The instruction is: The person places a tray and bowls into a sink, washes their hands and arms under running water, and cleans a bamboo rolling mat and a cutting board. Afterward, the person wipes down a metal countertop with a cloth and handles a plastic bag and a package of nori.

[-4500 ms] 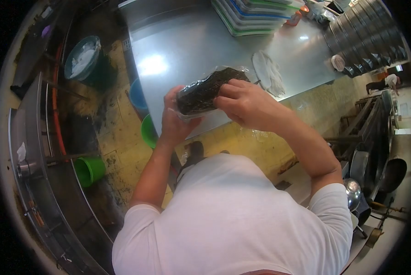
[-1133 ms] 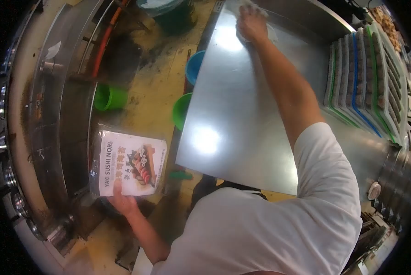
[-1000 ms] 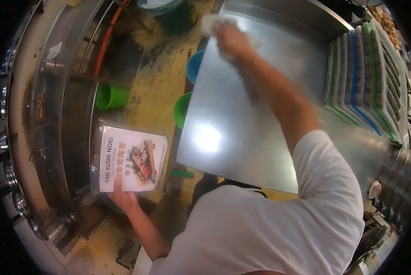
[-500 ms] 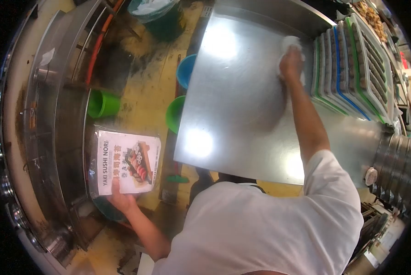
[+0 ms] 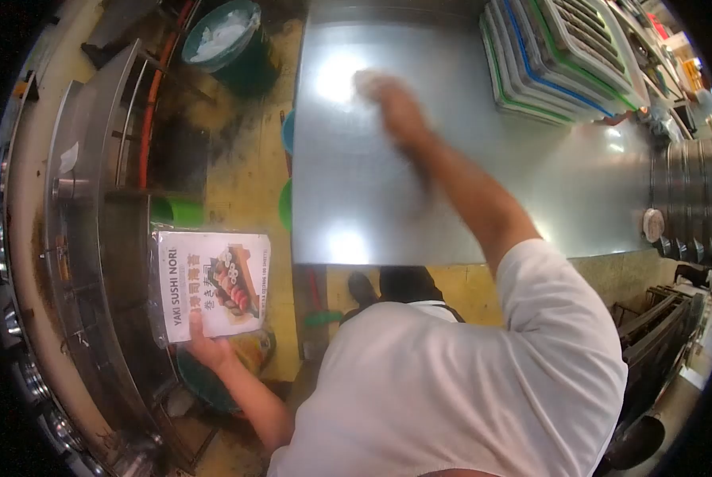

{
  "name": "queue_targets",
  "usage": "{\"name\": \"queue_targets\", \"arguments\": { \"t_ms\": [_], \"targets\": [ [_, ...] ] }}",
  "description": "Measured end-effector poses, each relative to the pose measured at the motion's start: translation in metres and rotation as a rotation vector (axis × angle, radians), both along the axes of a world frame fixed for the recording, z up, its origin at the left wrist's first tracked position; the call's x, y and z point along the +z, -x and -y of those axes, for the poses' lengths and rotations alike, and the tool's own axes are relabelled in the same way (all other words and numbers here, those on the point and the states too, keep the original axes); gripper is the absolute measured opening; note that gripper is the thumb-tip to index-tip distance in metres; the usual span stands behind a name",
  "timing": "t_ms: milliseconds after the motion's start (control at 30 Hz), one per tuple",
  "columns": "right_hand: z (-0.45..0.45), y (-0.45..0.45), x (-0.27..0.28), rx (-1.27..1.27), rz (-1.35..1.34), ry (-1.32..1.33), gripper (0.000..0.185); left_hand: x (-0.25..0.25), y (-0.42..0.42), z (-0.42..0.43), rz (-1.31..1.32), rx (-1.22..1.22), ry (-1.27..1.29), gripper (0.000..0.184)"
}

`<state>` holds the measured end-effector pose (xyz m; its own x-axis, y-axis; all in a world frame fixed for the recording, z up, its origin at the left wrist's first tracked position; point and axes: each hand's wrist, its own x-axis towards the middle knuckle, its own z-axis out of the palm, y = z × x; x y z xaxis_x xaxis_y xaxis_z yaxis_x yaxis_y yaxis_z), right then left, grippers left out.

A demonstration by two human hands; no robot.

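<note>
A flat clear-wrapped pack of sushi nori (image 5: 217, 282) has a white label printed with a sushi picture. My left hand (image 5: 209, 348) grips it by its lower edge, thumb on the front, out over the floor to the left of the table. Across the shiny steel table (image 5: 356, 179) reaches my right arm. My right hand (image 5: 401, 115), smeared by motion, is closed on a white cloth (image 5: 368, 82) at the table's surface, near its far left part.
Stacked trays with green and blue rims (image 5: 531, 63) stand at the table's far right. Round steel containers (image 5: 694, 199) line the right side. A lined green bin (image 5: 233, 67), a green bucket (image 5: 183, 212) and steel shelving (image 5: 78, 199) are on the left.
My right hand has swept the cloth leftward over the table, away from the trays. My left hand still holds the nori pack in nearly the same place. The view has shifted to the right.
</note>
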<state>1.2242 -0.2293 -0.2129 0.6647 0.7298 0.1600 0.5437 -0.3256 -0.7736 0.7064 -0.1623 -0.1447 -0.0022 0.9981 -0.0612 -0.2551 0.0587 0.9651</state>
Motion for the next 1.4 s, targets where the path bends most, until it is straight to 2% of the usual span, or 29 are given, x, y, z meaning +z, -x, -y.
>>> {"name": "queue_targets", "arguments": {
  "t_ms": [33,67,100,167,200,233,267,300,333,367,433,500,567,600,633,667,733,767,833,900,967,1067,1133,1200,1233,1300,1333,1367,1400],
  "targets": [
    [0.017,-0.026,0.034,-0.194,-0.174,-0.130,0.042,-0.004,0.002,0.001,-0.034,0.044,0.000,0.050],
    [0.024,-0.095,-0.024,-0.372,0.259,0.167,0.042,-0.008,0.002,-0.003,-0.061,0.074,0.000,0.050],
    [0.018,-0.099,-0.036,-0.375,0.276,0.155,0.042,-0.012,0.002,-0.004,-0.042,0.074,-0.008,0.050],
    [0.016,-0.095,-0.050,-0.366,0.659,0.555,0.042,-0.014,0.003,-0.003,-0.044,0.069,0.009,0.050],
    [0.005,-0.066,-0.068,-0.203,0.582,0.510,0.044,-0.018,0.005,-0.006,-0.043,0.068,0.034,0.049],
    [0.002,-0.011,-0.055,-0.156,-0.179,0.028,0.048,-0.014,0.004,-0.008,-0.028,0.027,0.038,0.049],
    [0.000,0.040,-0.065,0.237,0.316,0.498,0.043,-0.011,0.004,-0.012,-0.032,0.001,0.036,0.049],
    [-0.005,0.095,-0.127,0.405,0.261,0.148,0.037,-0.012,0.006,-0.017,-0.022,-0.038,0.030,0.049],
    [0.015,0.159,-0.089,0.492,0.079,0.006,0.033,-0.019,0.012,-0.024,-0.005,-0.082,0.055,0.050],
    [0.047,0.202,-0.021,0.651,0.525,-0.116,0.038,-0.022,0.012,-0.031,0.029,-0.138,0.047,0.050],
    [0.076,0.230,-0.027,0.618,0.622,-0.099,0.040,-0.033,0.013,-0.042,0.140,-0.211,-0.017,0.050],
    [0.115,0.216,-0.021,0.449,0.518,-0.025,0.042,-0.045,0.018,-0.054,0.177,-0.237,-0.022,0.049],
    [0.164,0.180,-0.032,0.203,0.579,0.066,0.045,-0.063,0.020,-0.075,0.179,-0.319,-0.024,0.049],
    [0.189,0.166,-0.016,-0.005,0.350,0.353,0.049,-0.057,0.020,-0.073,0.191,-0.325,-0.026,0.049],
    [0.215,0.153,-0.016,-0.201,0.498,0.198,0.051,-0.044,0.021,-0.065,0.167,-0.359,0.041,0.050],
    [0.236,0.122,-0.030,-0.352,0.621,0.293,0.052,-0.035,0.018,-0.065,0.144,-0.400,0.101,0.051],
    [0.249,0.079,-0.054,-0.755,0.708,0.240,0.053,-0.032,0.007,-0.076,0.163,-0.440,0.068,0.050],
    [0.242,0.086,-0.051,-0.750,0.691,0.262,0.053,-0.027,0.003,-0.076,0.158,-0.457,0.069,0.048],
    [0.193,0.113,-0.030,-0.599,0.595,0.559,0.056,-0.034,-0.002,-0.093,0.191,-0.534,0.073,0.047],
    [0.137,0.177,-0.002,-0.330,0.549,0.510,0.055,-0.024,-0.012,-0.091,0.116,-0.576,0.072,0.046],
    [0.110,0.226,0.007,-0.067,0.642,0.449,0.050,-0.045,-0.012,-0.113,0.094,-0.614,0.106,0.047],
    [0.110,0.247,0.007,0.063,0.536,0.339,0.048,-0.055,-0.006,-0.138,0.167,-0.769,0.251,0.046],
    [0.136,0.232,0.003,-0.143,0.647,0.245,0.048,-0.058,0.001,-0.150,0.155,-0.807,0.299,0.045],
    [0.177,0.206,0.024,-0.290,0.713,0.238,0.050,-0.058,0.008,-0.156,0.205,-0.907,0.360,0.042],
    [0.195,0.189,0.035,-0.391,0.837,0.190,0.053,-0.065,0.013,-0.166,0.211,-0.896,0.350,0.042],
    [0.244,0.141,0.010,-0.683,0.746,0.248,0.050,-0.086,0.027,-0.189,0.098,-0.819,0.352,0.045],
    [0.274,0.119,-0.008,-0.786,0.810,0.306,0.049,-0.088,0.034,-0.195,0.098,-0.811,0.347,0.045],
    [0.291,0.105,-0.021,-0.893,0.873,0.364,0.048,-0.089,0.040,-0.199,-0.010,-0.792,0.351,0.049],
    [0.288,0.102,-0.019,-0.893,0.874,0.356,0.048,-0.090,0.043,-0.204,-0.113,-0.775,0.353,0.052]
  ]
}}
